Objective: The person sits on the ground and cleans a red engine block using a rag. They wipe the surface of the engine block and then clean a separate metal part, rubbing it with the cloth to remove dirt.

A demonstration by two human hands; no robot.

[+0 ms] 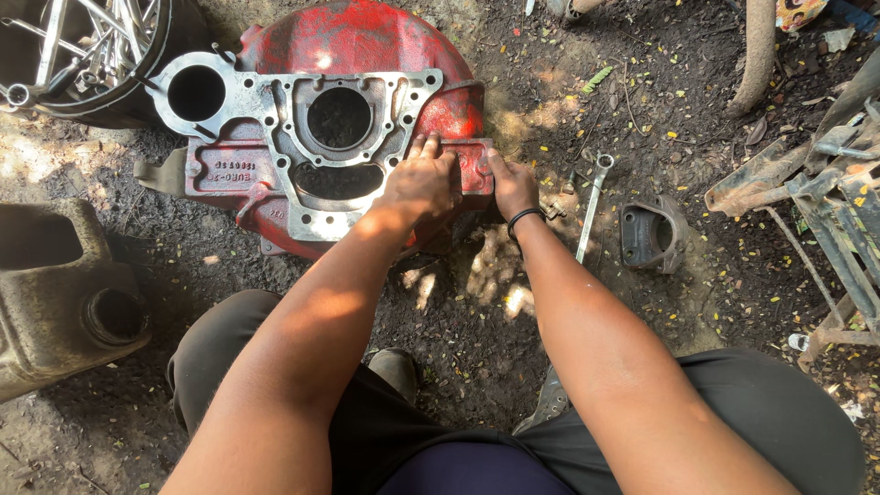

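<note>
Dark dirt ground (strewn with small yellow leaves) lies in dappled sunlight.

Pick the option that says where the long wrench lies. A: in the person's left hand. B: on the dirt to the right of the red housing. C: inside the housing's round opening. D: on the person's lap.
B: the wrench lies on the dirt between the red housing and a small dark bracket, untouched by either hand.

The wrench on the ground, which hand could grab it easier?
Probably the right hand: the wrench lies just beside it, while the left hand rests farther away on the red housing.
</note>
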